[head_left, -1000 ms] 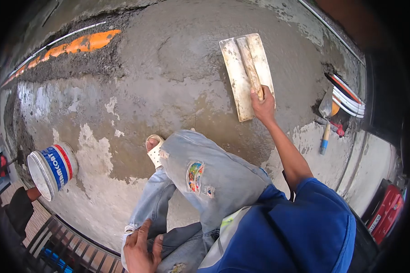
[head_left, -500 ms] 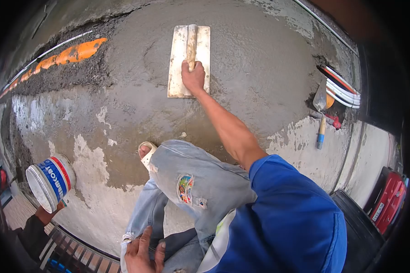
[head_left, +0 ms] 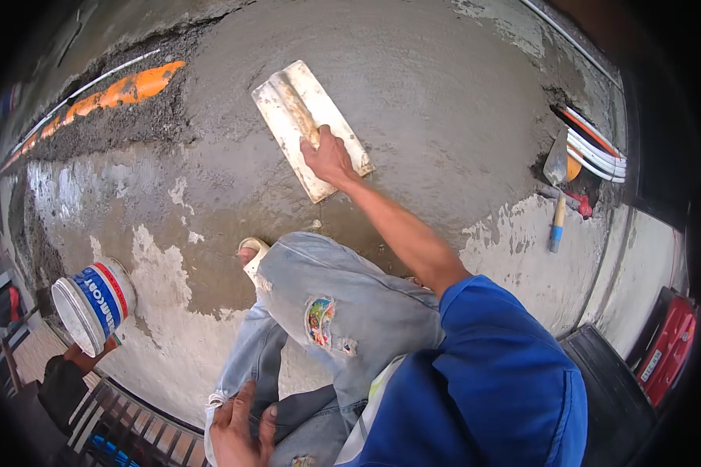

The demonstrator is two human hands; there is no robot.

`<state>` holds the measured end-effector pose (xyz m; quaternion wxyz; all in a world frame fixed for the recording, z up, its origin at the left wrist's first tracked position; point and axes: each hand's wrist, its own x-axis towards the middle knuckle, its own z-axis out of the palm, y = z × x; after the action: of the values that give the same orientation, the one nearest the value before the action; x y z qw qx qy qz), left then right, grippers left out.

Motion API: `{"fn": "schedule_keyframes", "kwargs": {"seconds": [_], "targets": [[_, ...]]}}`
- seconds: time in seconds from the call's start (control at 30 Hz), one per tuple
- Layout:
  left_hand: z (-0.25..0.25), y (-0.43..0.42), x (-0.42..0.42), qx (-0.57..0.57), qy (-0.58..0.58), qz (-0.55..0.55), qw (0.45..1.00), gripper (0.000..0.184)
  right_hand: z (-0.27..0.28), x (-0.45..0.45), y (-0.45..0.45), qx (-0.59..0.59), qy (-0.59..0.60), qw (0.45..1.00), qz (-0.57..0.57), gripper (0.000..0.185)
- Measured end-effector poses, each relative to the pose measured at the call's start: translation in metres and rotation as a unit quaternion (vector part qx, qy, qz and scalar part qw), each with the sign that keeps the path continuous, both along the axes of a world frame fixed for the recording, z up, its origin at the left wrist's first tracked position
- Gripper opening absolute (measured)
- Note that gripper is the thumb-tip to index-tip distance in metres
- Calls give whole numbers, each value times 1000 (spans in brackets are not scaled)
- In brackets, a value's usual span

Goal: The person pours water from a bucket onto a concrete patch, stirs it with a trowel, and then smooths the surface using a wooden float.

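Observation:
My right hand (head_left: 329, 158) is wrapped round the handle of a pale, mortar-stained plastering float (head_left: 288, 97). The float lies tilted to the left on wet grey cement (head_left: 436, 101), its blade flat against the surface. Down at my torn jeans (head_left: 343, 272), my left hand (head_left: 241, 434) rests on the lower leg, fingers stretched and thumb apart, holding nothing. Over to the right, a pointing trowel (head_left: 557, 171) with a wooden and blue handle lies beside a hole in the cement, away from both hands.
At the left another person's hand (head_left: 91, 356) touches a white and blue paint bucket (head_left: 101, 303). An orange pipe (head_left: 136, 87) shows in a rough trench. White conduits (head_left: 596, 154) emerge from the hole at right. A metal grating (head_left: 144, 424) borders the lower left; a red vehicle (head_left: 666, 350) stands lower right.
My right hand has turned the float from nearly upright to leaning left, and drawn it a little down and left. My left hand stays on the leg.

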<state>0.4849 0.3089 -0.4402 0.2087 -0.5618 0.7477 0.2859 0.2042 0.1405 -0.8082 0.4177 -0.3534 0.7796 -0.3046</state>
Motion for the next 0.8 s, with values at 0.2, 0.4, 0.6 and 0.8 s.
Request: {"fn": "schedule_keyframes", "kwargs": {"seconds": [0.2, 0.4, 0.6, 0.8], "targets": [[4, 1, -1, -1, 6, 34, 999, 41, 6, -143, 36, -76, 176, 972, -137, 51], [-15, 5, 28, -7, 63, 29, 998, 48, -6, -227, 131, -138, 178, 934, -278, 44], [-6, 5, 14, -5, 52, 39, 998, 45, -25, -240, 83, -159, 31, 956, -243, 40], [-9, 2, 16, -15, 64, 33, 997, 48, -2, -160, 30, -67, 27, 994, 80, 51]]}}
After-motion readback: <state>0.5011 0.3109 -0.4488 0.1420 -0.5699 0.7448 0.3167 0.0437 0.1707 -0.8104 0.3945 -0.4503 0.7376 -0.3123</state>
